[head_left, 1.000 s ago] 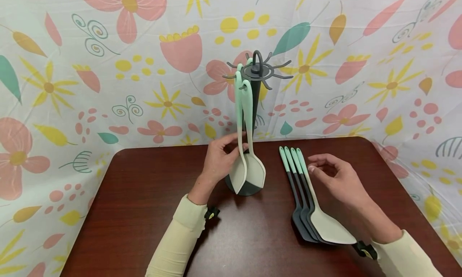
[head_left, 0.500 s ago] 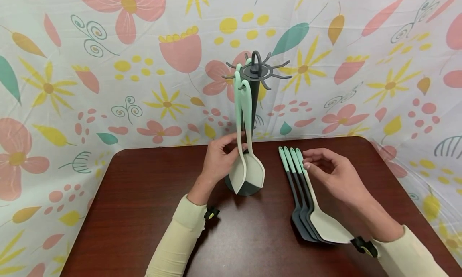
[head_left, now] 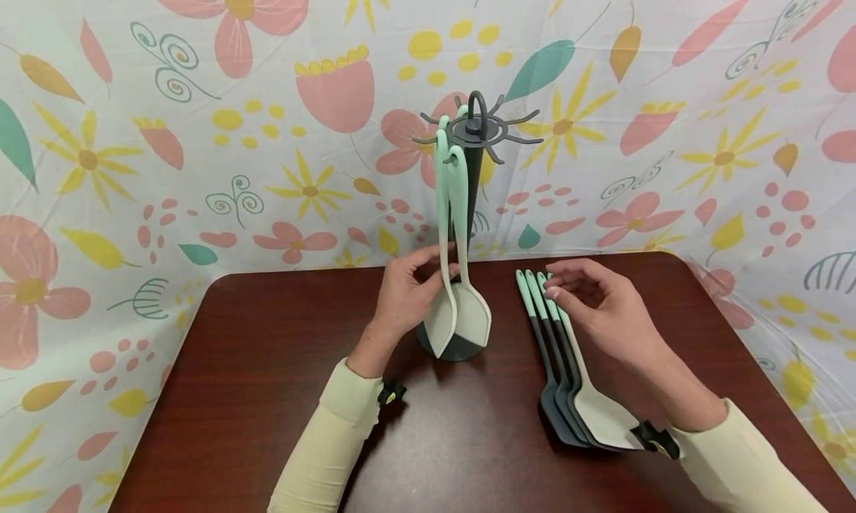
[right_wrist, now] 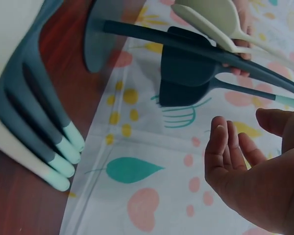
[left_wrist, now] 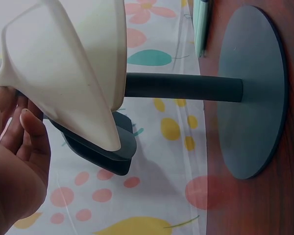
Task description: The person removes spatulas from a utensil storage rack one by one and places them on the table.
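A dark stand (head_left: 472, 193) with a ring of hooks carries hanging utensils with mint handles: cream ones (head_left: 474, 316) in front, and dark ones (right_wrist: 188, 63) in the right wrist view. My left hand (head_left: 404, 294) grips around the cream utensils' handles, its fingers partly hidden behind them; in the left wrist view the hand (left_wrist: 17, 161) is by the neck of a cream utensil (left_wrist: 54, 58). My right hand (head_left: 608, 308), thumb and fingers parted and bent, hovers over the upper ends of the row of lying utensils, holding nothing. That row has dark turners (head_left: 556, 416) and a cream turner (head_left: 605, 418).
The brown table (head_left: 267, 394) carries the stand's round base (left_wrist: 255, 93) near its back edge, left of the lying utensils. A flowered cloth (head_left: 267, 126) hangs behind and at both sides.
My right hand has moved left and slightly up, from beside the lying cream turner's handle to over the handle ends. The left hand has stayed on the hanging utensils.
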The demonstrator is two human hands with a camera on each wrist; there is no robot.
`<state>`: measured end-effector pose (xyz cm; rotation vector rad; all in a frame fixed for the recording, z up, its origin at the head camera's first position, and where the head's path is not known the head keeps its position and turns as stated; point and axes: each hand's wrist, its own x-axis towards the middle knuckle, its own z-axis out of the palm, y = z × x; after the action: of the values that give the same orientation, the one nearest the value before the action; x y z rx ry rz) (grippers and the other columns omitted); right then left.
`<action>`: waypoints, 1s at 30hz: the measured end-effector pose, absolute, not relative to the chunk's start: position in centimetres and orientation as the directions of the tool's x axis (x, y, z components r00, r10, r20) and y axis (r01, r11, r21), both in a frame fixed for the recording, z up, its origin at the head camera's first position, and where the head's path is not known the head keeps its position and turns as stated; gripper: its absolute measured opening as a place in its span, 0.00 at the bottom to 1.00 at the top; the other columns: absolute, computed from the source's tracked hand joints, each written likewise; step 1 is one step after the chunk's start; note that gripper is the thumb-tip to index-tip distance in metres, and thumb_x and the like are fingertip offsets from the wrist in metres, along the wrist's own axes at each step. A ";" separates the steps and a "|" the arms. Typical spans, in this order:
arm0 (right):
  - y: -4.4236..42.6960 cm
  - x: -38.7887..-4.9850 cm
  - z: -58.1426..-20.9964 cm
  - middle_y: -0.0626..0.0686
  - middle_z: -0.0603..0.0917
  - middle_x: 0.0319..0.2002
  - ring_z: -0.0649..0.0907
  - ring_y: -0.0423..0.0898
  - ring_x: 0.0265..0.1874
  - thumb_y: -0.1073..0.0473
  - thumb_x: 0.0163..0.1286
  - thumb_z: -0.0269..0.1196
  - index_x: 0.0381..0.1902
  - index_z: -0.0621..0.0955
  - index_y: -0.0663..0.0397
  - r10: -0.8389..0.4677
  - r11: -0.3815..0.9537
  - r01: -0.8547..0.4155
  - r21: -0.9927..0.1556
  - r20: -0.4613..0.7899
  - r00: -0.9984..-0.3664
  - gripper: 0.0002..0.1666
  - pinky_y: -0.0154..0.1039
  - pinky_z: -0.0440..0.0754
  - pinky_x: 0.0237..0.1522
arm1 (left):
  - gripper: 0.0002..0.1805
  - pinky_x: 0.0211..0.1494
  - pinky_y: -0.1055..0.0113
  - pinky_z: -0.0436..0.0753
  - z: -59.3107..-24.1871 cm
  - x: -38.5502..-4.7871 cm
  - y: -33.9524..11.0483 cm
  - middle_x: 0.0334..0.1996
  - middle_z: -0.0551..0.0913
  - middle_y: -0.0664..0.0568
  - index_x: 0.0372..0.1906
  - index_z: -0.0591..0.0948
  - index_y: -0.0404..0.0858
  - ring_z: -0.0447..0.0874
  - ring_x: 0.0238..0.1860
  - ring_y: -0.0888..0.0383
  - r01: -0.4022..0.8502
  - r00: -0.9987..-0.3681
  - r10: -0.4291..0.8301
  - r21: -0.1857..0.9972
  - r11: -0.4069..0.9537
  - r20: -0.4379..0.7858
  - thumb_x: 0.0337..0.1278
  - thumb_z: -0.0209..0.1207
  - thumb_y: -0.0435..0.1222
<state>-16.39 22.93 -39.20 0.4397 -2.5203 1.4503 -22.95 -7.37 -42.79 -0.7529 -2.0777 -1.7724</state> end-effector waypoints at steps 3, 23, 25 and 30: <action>22.3 -16.8 -38.8 0.57 0.89 0.47 0.88 0.41 0.43 0.64 0.75 0.69 0.59 0.85 0.50 -0.159 0.451 -0.358 -0.817 0.321 -0.933 0.16 0.28 0.84 0.44 | 0.16 0.33 0.66 0.82 -42.8 -23.0 -7.4 0.40 0.93 0.53 0.58 0.90 0.44 0.87 0.29 0.59 0.568 -0.817 0.191 0.816 0.110 0.543 0.67 0.72 0.36; 18.7 -19.0 -37.9 0.64 0.89 0.48 0.91 0.44 0.47 0.69 0.74 0.68 0.60 0.84 0.58 -0.187 0.316 -0.453 -0.834 0.414 -0.891 0.18 0.32 0.85 0.52 | 0.16 0.39 0.66 0.83 -42.6 -23.0 -7.3 0.41 0.93 0.56 0.57 0.91 0.45 0.89 0.40 0.62 0.565 -0.822 0.184 0.812 0.148 0.538 0.67 0.73 0.39; 18.4 -19.1 -37.7 0.63 0.89 0.48 0.91 0.44 0.47 0.69 0.74 0.68 0.60 0.84 0.59 -0.182 0.298 -0.460 -0.837 0.423 -0.888 0.18 0.32 0.86 0.52 | 0.16 0.40 0.66 0.83 -42.6 -23.0 -7.3 0.41 0.93 0.56 0.57 0.91 0.46 0.89 0.42 0.62 0.565 -0.822 0.183 0.810 0.156 0.539 0.67 0.73 0.39; 17.6 -19.5 -37.5 0.62 0.89 0.49 0.91 0.43 0.47 0.71 0.75 0.66 0.62 0.83 0.60 -0.171 0.256 -0.470 -0.845 0.439 -0.882 0.19 0.32 0.86 0.51 | 0.16 0.40 0.66 0.82 -42.7 -22.9 -7.4 0.40 0.93 0.56 0.57 0.91 0.46 0.88 0.41 0.61 0.564 -0.823 0.180 0.811 0.156 0.538 0.67 0.73 0.39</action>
<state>-19.50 17.57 -37.54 0.5960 -2.2716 1.6687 -22.86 -7.40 -42.67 -0.7155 -2.1236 -1.7121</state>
